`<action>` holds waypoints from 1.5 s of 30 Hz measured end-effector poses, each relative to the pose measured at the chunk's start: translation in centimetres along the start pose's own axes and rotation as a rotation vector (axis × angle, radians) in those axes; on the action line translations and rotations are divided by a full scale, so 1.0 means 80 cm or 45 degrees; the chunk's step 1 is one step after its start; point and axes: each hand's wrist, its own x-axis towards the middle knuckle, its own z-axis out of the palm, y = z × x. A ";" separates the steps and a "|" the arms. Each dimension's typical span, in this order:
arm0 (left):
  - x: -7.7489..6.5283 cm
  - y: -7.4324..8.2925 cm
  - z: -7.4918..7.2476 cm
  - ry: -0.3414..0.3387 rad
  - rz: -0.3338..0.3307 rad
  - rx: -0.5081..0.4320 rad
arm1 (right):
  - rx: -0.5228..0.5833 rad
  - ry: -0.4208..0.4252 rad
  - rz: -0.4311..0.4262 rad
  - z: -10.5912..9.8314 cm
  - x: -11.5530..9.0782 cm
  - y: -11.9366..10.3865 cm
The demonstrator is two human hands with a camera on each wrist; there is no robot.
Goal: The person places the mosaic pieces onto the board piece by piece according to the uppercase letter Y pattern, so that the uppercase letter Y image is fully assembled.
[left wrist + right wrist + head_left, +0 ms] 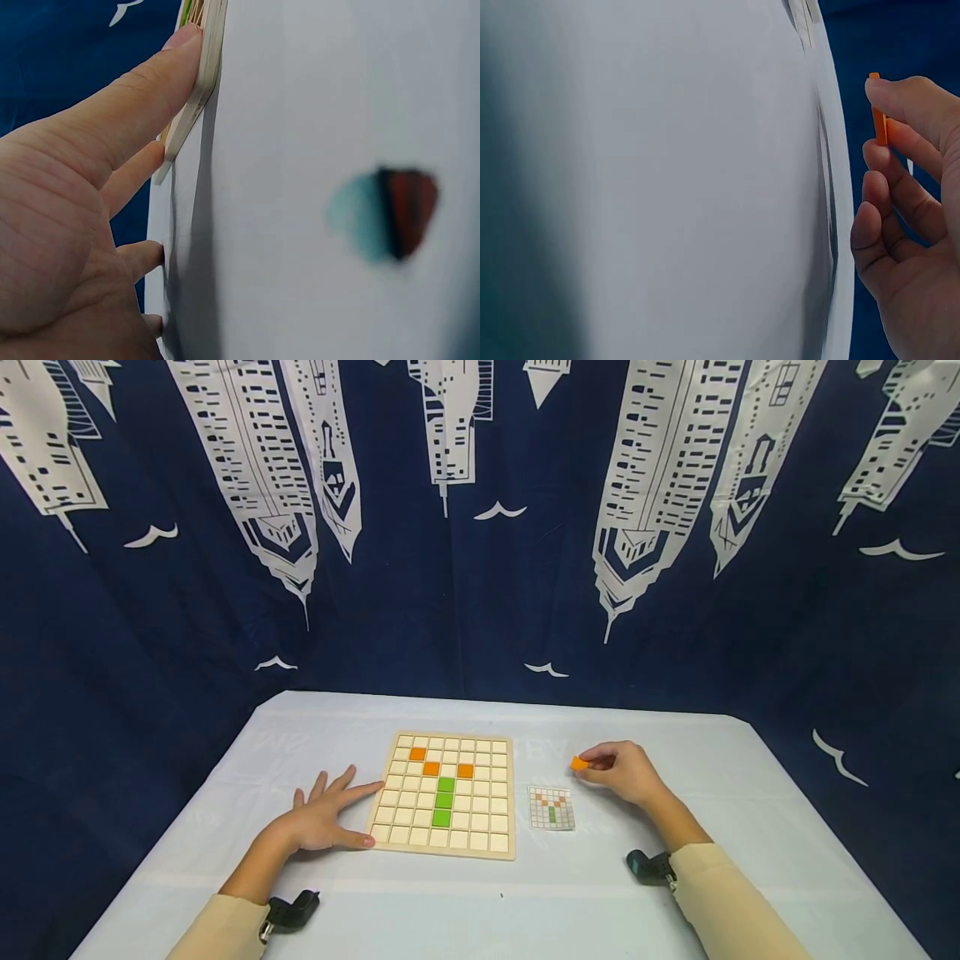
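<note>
A square wooden grid board (480, 843) lies on the table, its cells mostly cream. Several orange and green tiles fill cells in a Y-like pattern, among them an orange tile (417, 754) at upper left and a green tile (441, 818) low in the middle. Fingers spread, the left hand (322, 818) touches the board's left edge with thumb and index finger; the thumb (142, 94) lies on the board's corner in the left wrist view. Between thumb and fingertips, the right hand (626, 772) pinches a thin orange square tile (879, 112), held above the table right of the board.
Between the board and the right hand lies a small printed card (551, 808) showing a grid with an orange and green Y pattern. A white cloth covers the table (420, 910). Behind it hangs a dark blue curtain (450, 610) with printed white buildings and birds.
</note>
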 end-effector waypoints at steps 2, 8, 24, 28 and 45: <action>0.000 0.000 0.000 0.002 0.001 0.006 | 0.009 -0.003 -0.009 0.003 0.000 -0.004; -0.001 0.001 -0.001 0.002 -0.001 0.009 | 0.023 -0.018 -0.016 0.014 0.001 -0.016; 0.000 0.001 0.000 -0.001 -0.004 0.013 | 0.067 -0.042 -0.151 0.040 0.007 -0.048; 0.001 -0.001 0.000 -0.001 -0.001 0.016 | 0.069 -0.061 -0.164 0.048 0.009 -0.058; 0.001 -0.001 0.001 0.003 0.002 0.015 | 0.068 -0.159 -0.208 0.076 0.031 -0.098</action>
